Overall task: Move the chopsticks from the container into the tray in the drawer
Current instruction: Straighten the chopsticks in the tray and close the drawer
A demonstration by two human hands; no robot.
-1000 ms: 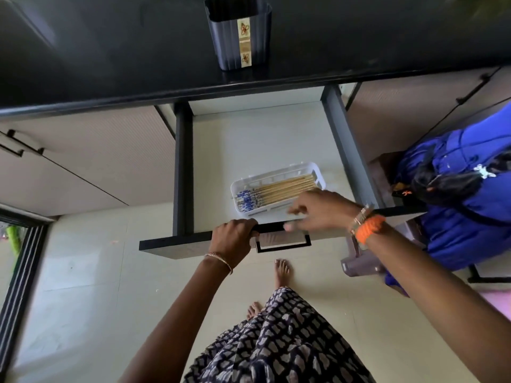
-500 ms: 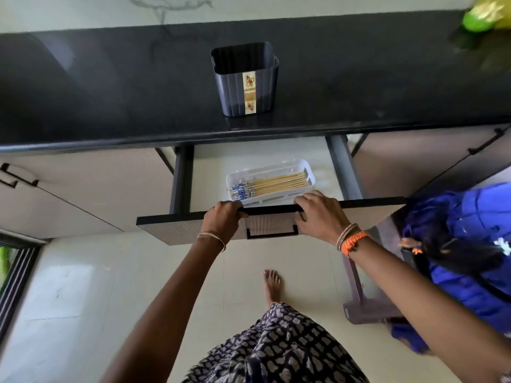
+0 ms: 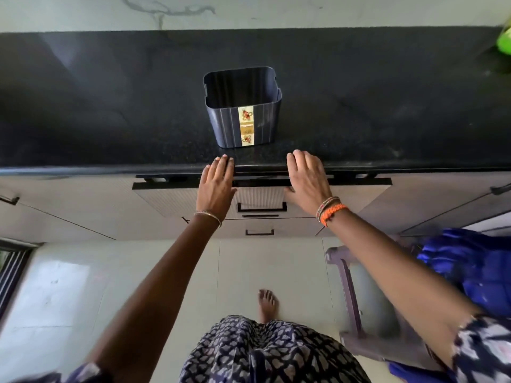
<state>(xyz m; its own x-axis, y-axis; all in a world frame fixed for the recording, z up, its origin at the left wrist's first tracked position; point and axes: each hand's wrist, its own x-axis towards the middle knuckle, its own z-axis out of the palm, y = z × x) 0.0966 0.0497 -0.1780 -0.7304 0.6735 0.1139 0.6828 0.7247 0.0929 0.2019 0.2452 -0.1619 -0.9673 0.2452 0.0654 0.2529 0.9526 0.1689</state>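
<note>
- Floor (image 3: 69,294): pale, glossy tiles fill the lower half of the view; a bare foot (image 3: 266,304) stands on them below the drawers, and a patterned garment (image 3: 265,352) covers the bottom edge.
- Countertop (image 3: 110,106): a black, speckled stone slab runs across the whole width, with a pale, veined wall (image 3: 249,12) behind it. A green object (image 3: 504,42) is cut off at the far right edge.
- Cabinet fronts (image 3: 69,205): beige, ribbed panels with dark bar handles sit under the countertop on both sides.
- Drawer (image 3: 171,193): its beige front with a black top edge stands only slightly out from under the counter lip, almost closed. A dark rectangular handle (image 3: 261,207) lies at its centre, between the two hands. The tray and the chopsticks are hidden inside, so their direction and long axis cannot be told.
- Stool (image 3: 356,299): a purple-grey plastic frame stands on the floor at the right, beside blue cloth (image 3: 470,272).
- Container (image 3: 243,106): a dark, ribbed, square-mouthed tub stands upright on the countertop, just behind the counter edge, mouth up. Its interior shows no contents. A gold label strip runs vertically down the near face.
- Left hand (image 3: 215,183): fingers straight and together, flat against the drawer front, fingertips reaching the counter edge; it holds nothing. A thin bangle circles the wrist.
- Right hand (image 3: 307,178): fingers extended, palm laid on the drawer's top edge, holding nothing. Orange and beaded bands circle the wrist.
</note>
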